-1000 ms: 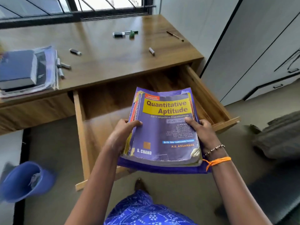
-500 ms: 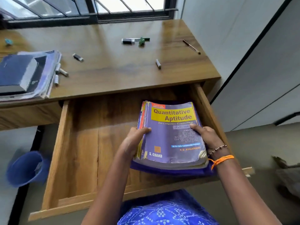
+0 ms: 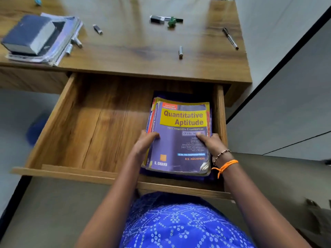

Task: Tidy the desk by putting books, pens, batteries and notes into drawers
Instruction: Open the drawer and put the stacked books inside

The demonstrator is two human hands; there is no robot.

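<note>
A purple "Quantitative Aptitude" book (image 3: 179, 140) lies on a darker blue book inside the open wooden drawer (image 3: 89, 126), against its right wall. My left hand (image 3: 143, 144) grips the stack's left edge, thumb on the cover. My right hand (image 3: 211, 143) holds the right edge, thumb on the cover too. On the desk top (image 3: 134, 51) lie a dark thick book (image 3: 28, 35) on a pile of papers (image 3: 66, 33), a pen (image 3: 230, 38), several batteries (image 3: 180, 52) and markers (image 3: 165, 19).
The drawer's left half shows bare wood. A white wall and cabinet front (image 3: 286, 104) stand close on the right. A blurred blue bin (image 3: 36, 129) sits on the floor at the left.
Both hands lowered the book stack from above the drawer's front edge down into its right side. The view tilted down and moved closer to the desk.
</note>
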